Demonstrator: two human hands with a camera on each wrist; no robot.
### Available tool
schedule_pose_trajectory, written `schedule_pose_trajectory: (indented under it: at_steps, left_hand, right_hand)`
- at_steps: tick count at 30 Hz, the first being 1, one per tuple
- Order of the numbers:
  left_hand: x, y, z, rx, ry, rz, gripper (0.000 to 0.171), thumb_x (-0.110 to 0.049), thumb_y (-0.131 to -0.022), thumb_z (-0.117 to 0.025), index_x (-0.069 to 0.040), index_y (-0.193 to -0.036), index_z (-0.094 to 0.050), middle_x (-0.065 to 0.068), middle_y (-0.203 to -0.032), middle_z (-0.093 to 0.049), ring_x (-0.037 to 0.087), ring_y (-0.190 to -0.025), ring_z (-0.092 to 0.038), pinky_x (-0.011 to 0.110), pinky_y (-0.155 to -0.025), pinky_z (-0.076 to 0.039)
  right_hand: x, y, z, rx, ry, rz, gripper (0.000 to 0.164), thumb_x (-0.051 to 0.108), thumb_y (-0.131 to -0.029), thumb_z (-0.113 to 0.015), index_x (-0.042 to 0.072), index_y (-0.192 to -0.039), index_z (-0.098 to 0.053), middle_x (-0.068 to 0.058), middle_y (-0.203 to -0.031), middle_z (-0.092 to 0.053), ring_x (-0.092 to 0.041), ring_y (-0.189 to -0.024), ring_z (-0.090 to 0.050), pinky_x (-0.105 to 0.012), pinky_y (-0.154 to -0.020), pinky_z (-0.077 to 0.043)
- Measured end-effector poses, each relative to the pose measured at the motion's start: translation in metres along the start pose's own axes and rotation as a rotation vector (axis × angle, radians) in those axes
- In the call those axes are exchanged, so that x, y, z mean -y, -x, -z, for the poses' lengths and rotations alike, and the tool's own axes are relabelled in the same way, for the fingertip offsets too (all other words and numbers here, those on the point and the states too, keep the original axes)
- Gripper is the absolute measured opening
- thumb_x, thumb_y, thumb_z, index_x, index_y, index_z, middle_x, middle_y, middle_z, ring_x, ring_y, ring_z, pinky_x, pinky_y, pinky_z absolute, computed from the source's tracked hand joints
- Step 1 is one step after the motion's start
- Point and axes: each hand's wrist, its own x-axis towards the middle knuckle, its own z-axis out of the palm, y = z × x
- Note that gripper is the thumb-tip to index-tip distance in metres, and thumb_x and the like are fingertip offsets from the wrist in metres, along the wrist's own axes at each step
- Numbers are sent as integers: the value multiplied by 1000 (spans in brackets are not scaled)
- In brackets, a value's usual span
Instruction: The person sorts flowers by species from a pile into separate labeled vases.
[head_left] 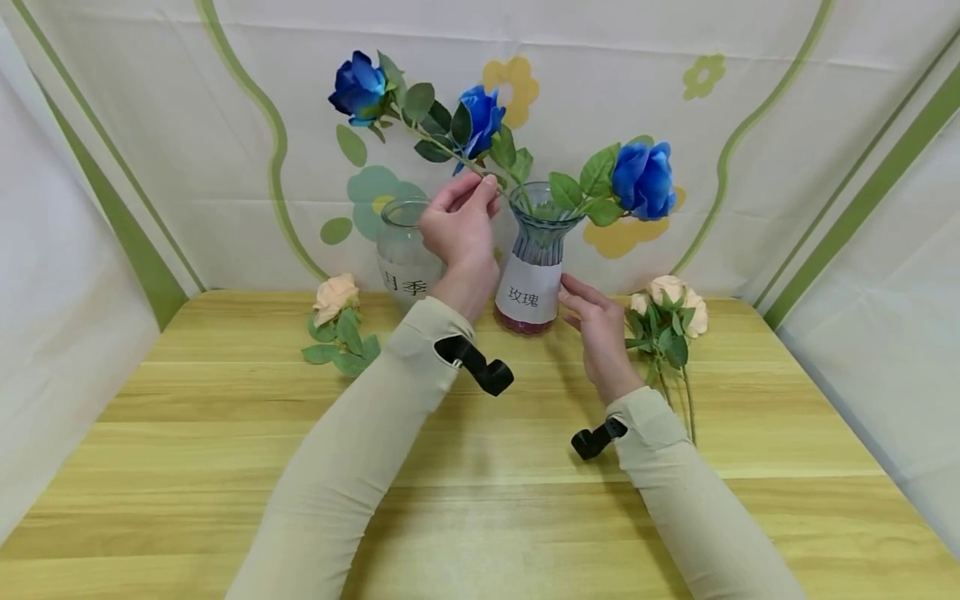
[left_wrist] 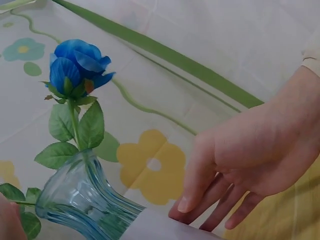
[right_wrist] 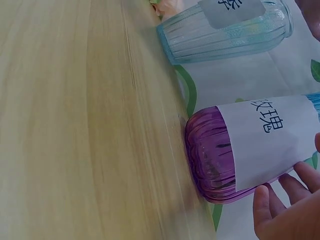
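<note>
My left hand point(head_left: 463, 229) pinches the stem of a blue rose point(head_left: 358, 90) between thumb and fingers. That stem slants down to the right, its lower end at the mouth of a ribbed glass vase point(head_left: 527, 323) with a blue neck and purple base. Two more blue roses stand in this vase: one point(head_left: 482, 121) leans left, the other point(head_left: 643, 182) leans right. A white paper label point(head_left: 528, 289) wraps the vase. Against its right side rest the loosely extended fingers of my right hand point(head_left: 597, 333). In the left wrist view, only a sliver of my left hand point(left_wrist: 10, 222) shows.
A second, clear glass vase point(head_left: 390, 250) with a label stands behind my left wrist, partly hidden. A peach flower point(head_left: 336, 300) lies at the table's back left. Several peach flowers point(head_left: 675, 304) lie right of my right hand. A patterned cloth point(head_left: 600, 75) hangs behind the wooden table point(head_left: 480, 517).
</note>
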Motion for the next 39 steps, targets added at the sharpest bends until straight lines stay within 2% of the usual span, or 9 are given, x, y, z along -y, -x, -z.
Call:
schedule_pose_trajectory:
  at_steps: [3, 6, 12, 17, 22, 26, 30, 34, 39]
  left_hand:
    - [6, 1, -3, -1, 9, 4, 9, -2, -86, -87, -5, -93, -83, 8, -90, -81, 22, -79, -79, 33, -76, -67]
    - [13, 2, -5, 16, -36, 2, 10, -4, -85, -88, -6, -94, -84, 7, -91, -81, 20, -80, -78, 35, -80, -67]
    - [23, 5, -7, 11, -128, 11, 13, -8, -85, -90, -8, -97, -85, 4, -94, -81, 12, -81, -75, 27, -82, -65]
    - [25, 8, -7, 1, -65, 0, 13, -6, -86, -88, -6, -98, -85, 5, -96, -81, 14, -83, -78, 23, -80, -64]
    - [23, 9, -6, 8, 27, -6, 10, -1, -85, -87, -3, -94, -83, 8, -92, -80, 14, -80, -77, 25, -80, -65]
    - [23, 10, -7, 4, 83, 3, 14, 2, -85, -86, -2, -97, -81, 10, -90, -79, 15, -78, -78, 27, -80, -66]
    - [23, 11, -8, 8, 128, 0, 18, 5, -86, -84, 0, -102, -79, 12, -91, -80, 18, -78, -79, 29, -80, -66]
    - [23, 13, -7, 9, 135, -15, 26, 4, -87, -84, 4, -112, -78, 12, -94, -80, 18, -82, -80, 27, -82, -66]
    - [25, 14, -6, 1, 152, -25, 33, 3, -88, -83, 3, -121, -77, 10, -96, -80, 16, -85, -80, 26, -85, -65]
  right_hand:
    - [0, 0, 0, -4, -10, -1, 46, 18, -106, -63, 11, -151, -60, 0, -162, -54, -17, -151, -47, -46, -123, -43]
    - [1, 0, 1, -12, -20, -2, 46, 18, -106, -64, 11, -151, -60, 0, -162, -55, -17, -150, -47, -47, -123, -43]
    - [1, 0, 0, -11, -29, -7, 46, 17, -105, -64, 9, -150, -60, -1, -162, -55, -17, -151, -47, -48, -124, -41]
    - [1, 0, -1, -12, -40, -10, 46, 16, -105, -64, 8, -150, -61, -1, -161, -55, -17, -151, -47, -46, -123, -43]
    - [1, 1, 0, -18, -46, -11, 46, 15, -105, -64, 7, -150, -60, -2, -161, -56, -17, -151, -47, -46, -123, -43]
    - [2, 2, 1, -18, -45, -15, 46, 16, -105, -64, 7, -150, -60, -2, -161, -55, -16, -151, -47, -45, -123, -44]
    - [1, 2, 1, -16, -44, -18, 46, 16, -105, -64, 7, -150, -60, -1, -162, -55, -16, -151, -47, -45, -123, -44]
    - [1, 3, 2, -15, -45, -15, 45, 16, -105, -64, 7, -149, -61, -1, -161, -55, -16, -151, -47, -45, -123, -44]
    - [1, 3, 1, -12, -47, -14, 45, 16, -105, -64, 7, -149, -61, -2, -162, -55, -16, -151, -47, -45, -123, -44]
